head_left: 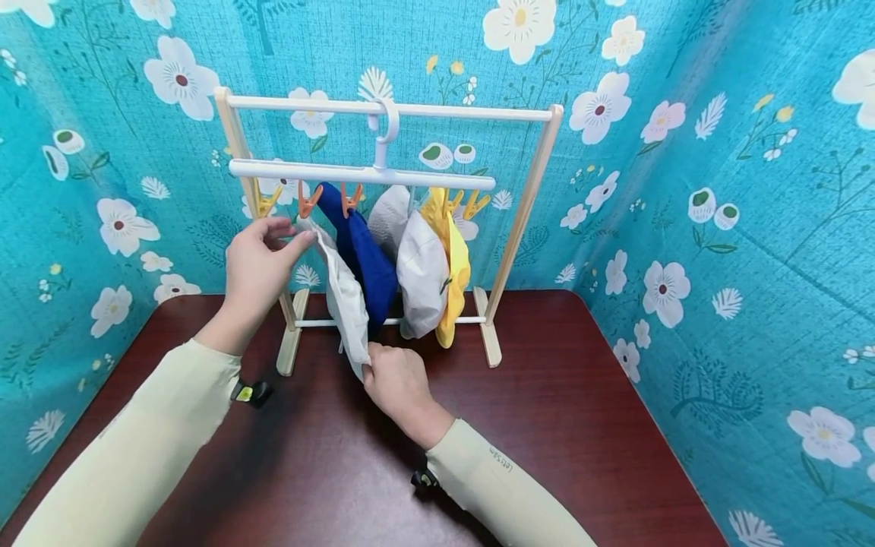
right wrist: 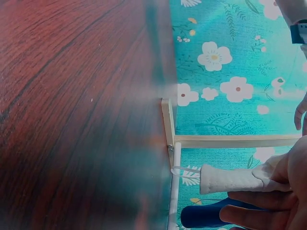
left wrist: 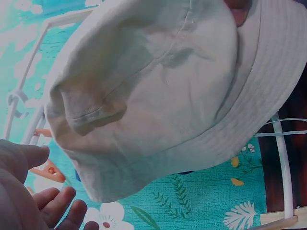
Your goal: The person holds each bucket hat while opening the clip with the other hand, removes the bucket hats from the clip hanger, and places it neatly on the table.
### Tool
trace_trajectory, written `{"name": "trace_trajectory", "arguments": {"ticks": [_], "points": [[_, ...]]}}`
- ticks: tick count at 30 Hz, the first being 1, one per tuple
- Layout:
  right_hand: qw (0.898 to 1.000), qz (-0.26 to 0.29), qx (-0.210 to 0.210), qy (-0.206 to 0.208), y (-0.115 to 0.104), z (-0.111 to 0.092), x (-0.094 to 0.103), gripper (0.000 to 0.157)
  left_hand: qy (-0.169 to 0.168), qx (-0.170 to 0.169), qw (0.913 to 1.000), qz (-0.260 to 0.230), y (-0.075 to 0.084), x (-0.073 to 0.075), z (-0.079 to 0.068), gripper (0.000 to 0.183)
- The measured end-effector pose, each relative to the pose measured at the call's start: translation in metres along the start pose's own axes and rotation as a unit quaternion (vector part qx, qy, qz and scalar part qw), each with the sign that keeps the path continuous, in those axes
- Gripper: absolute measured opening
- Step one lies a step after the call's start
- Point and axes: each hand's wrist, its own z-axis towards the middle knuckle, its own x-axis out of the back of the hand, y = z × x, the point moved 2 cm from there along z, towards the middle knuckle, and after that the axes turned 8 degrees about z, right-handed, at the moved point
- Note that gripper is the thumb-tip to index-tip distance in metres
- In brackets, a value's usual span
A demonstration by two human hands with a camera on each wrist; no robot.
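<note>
A white bucket hat (head_left: 345,292) hangs edge-on at the left of the rack, its upper end right below an orange clip (head_left: 309,200). My right hand (head_left: 399,384) pinches the hat's lower end between thumb and fingers. Up by the clip is my left hand (head_left: 263,258), thumb and fingers apart; in the left wrist view its fingers (left wrist: 57,203) are loosely curved beside the hat (left wrist: 158,96), with nothing between them. A thin white cord (right wrist: 184,171) loops from the hat. Just behind it hangs a blue hat (head_left: 362,251).
The white hanger (head_left: 362,175) hooks over a wooden rack (head_left: 522,213) on a dark red table (head_left: 547,425). Grey-white hats (head_left: 420,273) and a yellow hat (head_left: 456,273) hang further right. Yellow clips (head_left: 475,203) flank the row. Flowered blue cloth (head_left: 724,197) surrounds the table.
</note>
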Motion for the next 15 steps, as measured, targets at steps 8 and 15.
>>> {"name": "trace_trajectory", "arguments": {"ticks": [8,15], "points": [[1.000,-0.013,0.003,0.001,-0.002,0.001,0.002,0.024,0.003,-0.010,0.9996,0.025,-0.008,0.012,-0.021,0.067],[1.000,-0.027,0.007,-0.006,-0.005,0.001,0.005,0.023,0.014,-0.015,0.9994,0.029,-0.016,0.021,-0.047,0.061]]}}
